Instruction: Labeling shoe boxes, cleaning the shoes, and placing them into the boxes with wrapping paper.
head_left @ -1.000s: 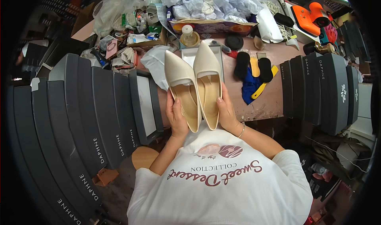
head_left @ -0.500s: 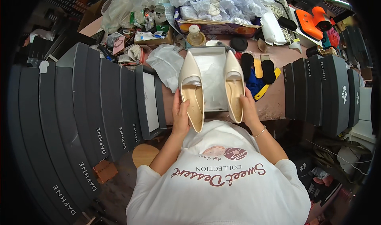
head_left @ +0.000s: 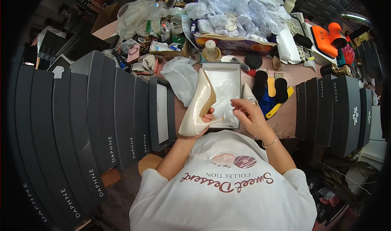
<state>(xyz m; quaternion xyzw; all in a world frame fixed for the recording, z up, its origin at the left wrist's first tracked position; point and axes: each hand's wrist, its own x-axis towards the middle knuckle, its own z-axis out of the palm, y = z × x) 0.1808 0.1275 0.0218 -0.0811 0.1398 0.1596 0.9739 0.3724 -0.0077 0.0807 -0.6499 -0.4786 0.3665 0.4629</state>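
Note:
In my left hand is a cream pointed-toe high heel, turned on its side with the toe away from me and the thin heel pointing right. My fingers wrap round it from the far side. My right hand holds nothing, its fingers loosely apart over the right edge of the shoe box. Partly hidden behind that hand, the second cream high heel rests on the table right of the box. The open grey shoe box, lined with white tissue paper, lies between my hands and the tabletop.
Upright dark shoe boxes line the left; more boxes stand right. Black brushes and a yellow-handled tool lie beside the second shoe. Behind are a bottle, crumpled tissue and an orange appliance.
Both shoes were held upright, one per hand. My left hand has turned its shoe sideways. My right hand has let go of the other, which now rests on the table.

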